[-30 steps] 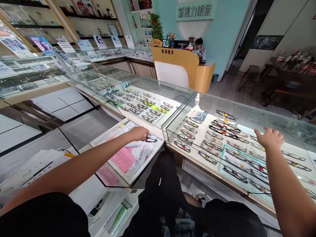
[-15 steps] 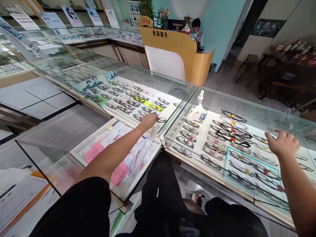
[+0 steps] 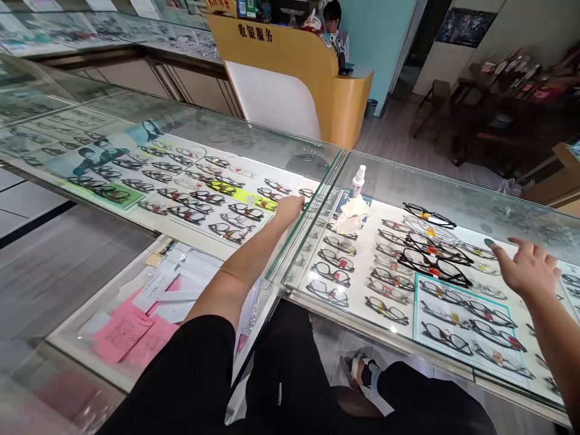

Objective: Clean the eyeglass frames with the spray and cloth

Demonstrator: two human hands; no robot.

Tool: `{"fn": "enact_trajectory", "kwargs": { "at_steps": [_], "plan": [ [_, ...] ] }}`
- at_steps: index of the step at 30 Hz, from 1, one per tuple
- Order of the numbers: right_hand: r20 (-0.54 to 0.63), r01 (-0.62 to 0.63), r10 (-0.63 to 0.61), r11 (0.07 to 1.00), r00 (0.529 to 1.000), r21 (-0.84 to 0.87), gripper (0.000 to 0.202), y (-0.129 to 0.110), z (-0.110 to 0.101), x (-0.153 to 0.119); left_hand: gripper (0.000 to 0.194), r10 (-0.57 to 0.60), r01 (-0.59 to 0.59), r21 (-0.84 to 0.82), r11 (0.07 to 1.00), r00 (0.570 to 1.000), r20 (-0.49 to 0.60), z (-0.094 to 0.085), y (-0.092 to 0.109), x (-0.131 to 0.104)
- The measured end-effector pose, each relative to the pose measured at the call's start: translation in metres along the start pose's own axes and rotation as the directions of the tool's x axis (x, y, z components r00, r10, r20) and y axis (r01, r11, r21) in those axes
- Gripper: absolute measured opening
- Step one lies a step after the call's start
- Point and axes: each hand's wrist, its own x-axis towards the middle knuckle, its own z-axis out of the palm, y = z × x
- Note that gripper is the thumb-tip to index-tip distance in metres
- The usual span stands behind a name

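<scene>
My left hand point(image 3: 290, 211) reaches over the left display case, close to the seam where the two cases meet. Its fingers are closed on a pair of eyeglasses point(image 3: 312, 204), mostly hidden by the hand and the glass edge. Rows of eyeglasses point(image 3: 188, 214) lie in that case on white, green and yellow sheets. My right hand point(image 3: 532, 269) is spread over the glass top of the right case, fingers apart and holding nothing. Beneath the glass sit black-framed eyeglasses point(image 3: 435, 266) with coloured tags, and more on a teal-bordered sheet point(image 3: 419, 323).
A white spray bottle point(image 3: 357, 181) and a pale cloth point(image 3: 351, 214) rest at the right case's left end. An open drawer point(image 3: 81, 344) with pink papers point(image 3: 124, 332) juts out at lower left. Behind a yellow counter point(image 3: 344, 103) is a person point(image 3: 334, 30).
My left hand has moved right toward the seam between the cases, with the eyeglasses in its fingers. My right hand stays spread above the right case. The view has shifted.
</scene>
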Motion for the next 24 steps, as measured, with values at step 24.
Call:
{"fn": "enact_trajectory", "kwargs": {
  "at_steps": [24],
  "plan": [
    [0.023,-0.031,0.033,0.998,0.999,-0.057,0.102,-0.008,-0.012,-0.008,0.044,-0.042,0.038,0.038,0.999,0.994,0.1,-0.004,0.014,0.013]
  ]
}}
